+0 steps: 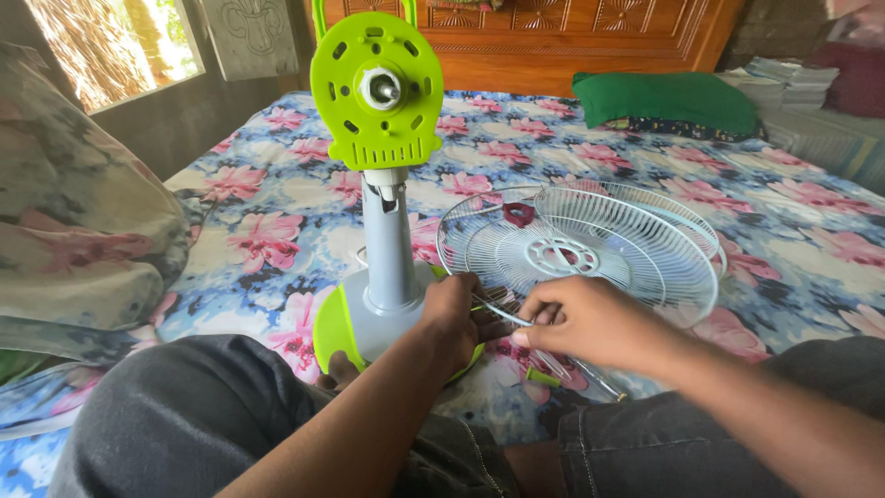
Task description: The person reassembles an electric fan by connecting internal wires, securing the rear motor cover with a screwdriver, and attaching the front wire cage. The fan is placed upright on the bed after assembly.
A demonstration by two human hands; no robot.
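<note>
A green and grey table fan body [387, 249] stands upright on a flowered bedsheet, its round green motor housing [376, 88] bare, with no blades or guard on it. Two white wire fan guards [590, 244] lie stacked to its right. My left hand [454, 314] and my right hand [581, 318] meet at the near rim of the guards, beside the fan's base [336, 332]. Both pinch the rim wire and a thin clip there. A green-handled screwdriver [562, 376] lies under my right hand.
A flowered pillow [83, 231] sits at the left, a green pillow [668, 101] at the far right by the carved wooden headboard [562, 41]. My legs in grey trousers [184, 424] frame the fan base. A stack of books [784, 83] is at the far right.
</note>
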